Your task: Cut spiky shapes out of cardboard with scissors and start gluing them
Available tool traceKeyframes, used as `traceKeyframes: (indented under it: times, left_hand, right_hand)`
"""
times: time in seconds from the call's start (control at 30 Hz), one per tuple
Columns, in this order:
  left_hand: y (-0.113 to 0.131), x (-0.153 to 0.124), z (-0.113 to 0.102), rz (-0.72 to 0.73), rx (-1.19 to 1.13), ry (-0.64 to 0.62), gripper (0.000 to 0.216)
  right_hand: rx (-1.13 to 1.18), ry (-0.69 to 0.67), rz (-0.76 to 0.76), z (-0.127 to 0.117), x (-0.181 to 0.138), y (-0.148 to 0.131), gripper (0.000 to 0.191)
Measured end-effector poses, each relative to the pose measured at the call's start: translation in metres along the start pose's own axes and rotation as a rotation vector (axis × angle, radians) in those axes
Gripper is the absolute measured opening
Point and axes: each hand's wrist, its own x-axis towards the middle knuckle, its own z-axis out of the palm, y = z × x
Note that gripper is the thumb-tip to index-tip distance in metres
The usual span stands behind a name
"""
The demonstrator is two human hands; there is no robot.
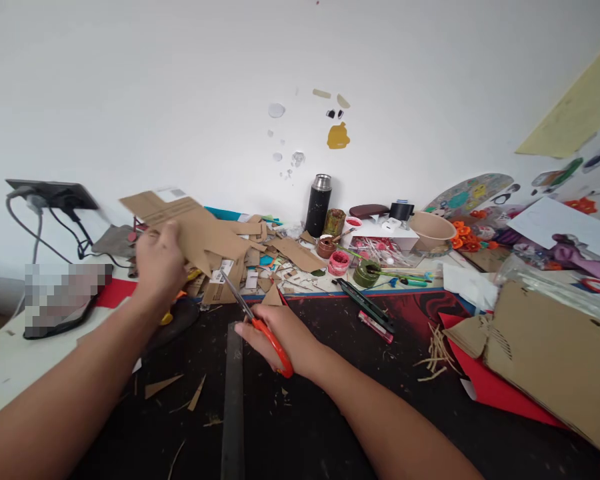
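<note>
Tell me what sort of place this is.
Probably a craft or hobby desk against a wall. The left hand holds a cardboard piece and the right hand orange-handled scissors; cardboard offcuts and small paint jars crowd the tabletop.

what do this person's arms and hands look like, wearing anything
The left arm and right arm are bare, no sleeves in view. The left hand and right hand have no gloves; no watch, bracelet or ring shows.
</note>
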Motion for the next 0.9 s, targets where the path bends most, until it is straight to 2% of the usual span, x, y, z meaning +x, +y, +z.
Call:
traceKeyframes:
  times: [0.03,0.1,0.17,0.27,0.37,0.53,0.63,0.8,0.9]
  left_hand:
    - [0.0,0.008,-0.004,0.012,-0.056,0.099,0.022]
    - [0.0,0.021,-0.01,0.016,-0.095,0.112,0.02]
    - [0.0,0.024,-0.012,0.037,-0.091,0.062,0.021]
    - [0.004,0.014,-0.005,0.054,-0.114,-0.009,0.025]
    - [0.013,-0.004,0.007,-0.004,-0.169,-0.009,0.023]
    - [0.026,-0.019,0.016,-0.104,-0.135,-0.024,0.024]
    - [0.022,-0.016,0.014,-0.114,-0.171,-0.01,0.023]
    - [0.008,-0.01,0.013,-0.045,-0.229,-0.021,0.025]
    - [0.004,-0.013,0.015,-0.013,-0.231,-0.019,0.025]
  right_hand:
    - [-0.006,-0.015,-0.002,0.0,-0.003,-0.003,0.032]
    - [-0.02,-0.052,-0.037,0.002,-0.008,-0.006,0.033]
    - [-0.018,-0.072,-0.056,0.004,-0.011,-0.006,0.037]
    - [0.106,-0.1,0.01,0.008,-0.008,0.002,0.045]
    - [0.29,-0.137,0.09,0.009,-0.002,0.014,0.056]
    - [0.419,-0.179,0.079,0.012,0.003,0.025,0.062]
    - [0.479,-0.201,0.046,0.013,0.003,0.022,0.065]
    - [0.579,-0.227,0.004,0.01,0.0,0.012,0.08]
    - [0.555,-0.187,0.005,0.009,0.0,0.012,0.078]
